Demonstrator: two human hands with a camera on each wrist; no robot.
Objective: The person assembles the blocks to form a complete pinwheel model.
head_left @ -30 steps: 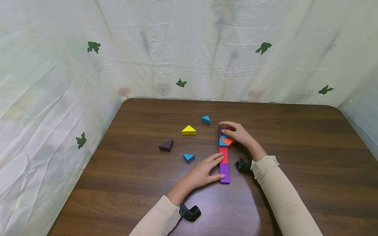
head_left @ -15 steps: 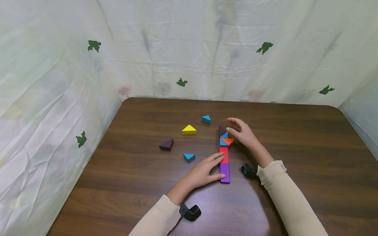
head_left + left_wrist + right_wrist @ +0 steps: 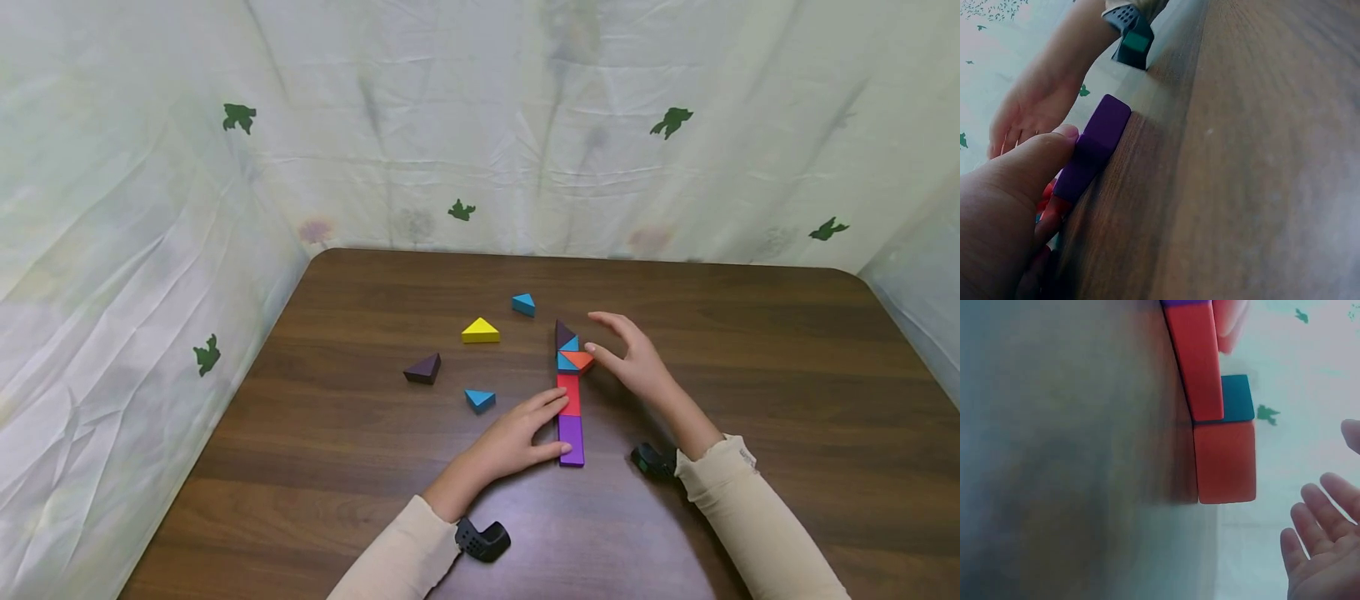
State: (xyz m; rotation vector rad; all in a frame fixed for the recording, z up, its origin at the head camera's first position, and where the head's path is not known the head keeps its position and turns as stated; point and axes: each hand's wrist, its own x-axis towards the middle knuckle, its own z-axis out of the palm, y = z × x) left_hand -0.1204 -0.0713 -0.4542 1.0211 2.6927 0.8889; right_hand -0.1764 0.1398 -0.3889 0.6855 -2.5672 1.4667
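Observation:
A row of blocks runs away from me on the table. Nearest is a purple block, then a red block, a blue triangle against an orange triangle, another blue triangle and a dark purple triangle. My left hand rests along the row's left side, its fingers extended, fingertips on the red block and thumb on the purple one. To the right of the row, my right hand holds nothing. Its fingers are spread, the thumb close to the orange triangle's right tip; contact is unclear.
Left of the row lie loose triangles: a yellow one, a dark purple one, a near blue one and a far blue one. A pale curtain hangs behind the wooden table.
My right hand has come off the dark purple triangle at the far end and moved right and nearer to me, beside the orange triangle. The left hand has stayed in place.

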